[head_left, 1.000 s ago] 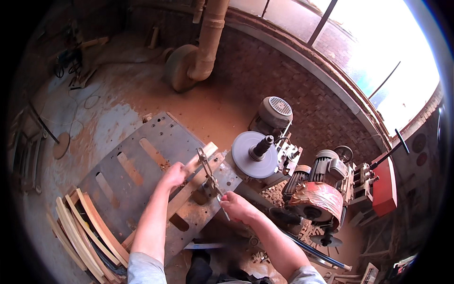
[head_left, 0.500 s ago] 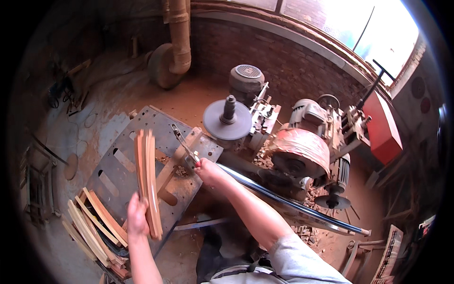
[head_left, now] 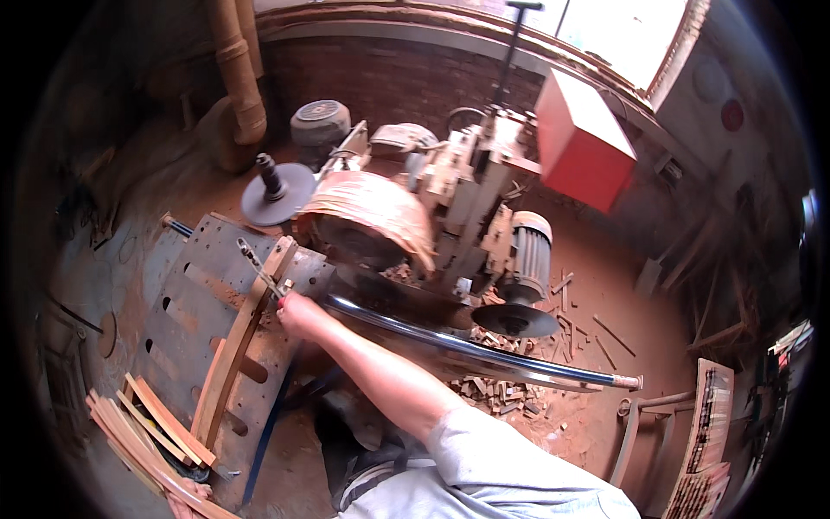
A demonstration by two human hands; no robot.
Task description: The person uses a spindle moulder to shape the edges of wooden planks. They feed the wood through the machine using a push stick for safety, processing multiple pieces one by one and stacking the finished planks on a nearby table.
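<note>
My right hand is closed round the grip of a metal clamp lever, above a wooden bar fixed across the drilled steel table. At the lower left edge, my left hand is partly hidden against curved wooden strips and appears to grip them. These lie at the side of a pile of similar strips, next to the table's near left corner. One thinner strip rests along the wooden bar.
Beyond the table stand a grey disc on a threaded spindle, a wrapped drum and a red box. A circular blade hangs under a motor at right. A shiny rail runs past my right arm; wood offcuts litter the floor.
My left hand has carried the strips from over the table down to the pile at lower left. My right hand stays on the clamp lever. The view has turned rightward.
</note>
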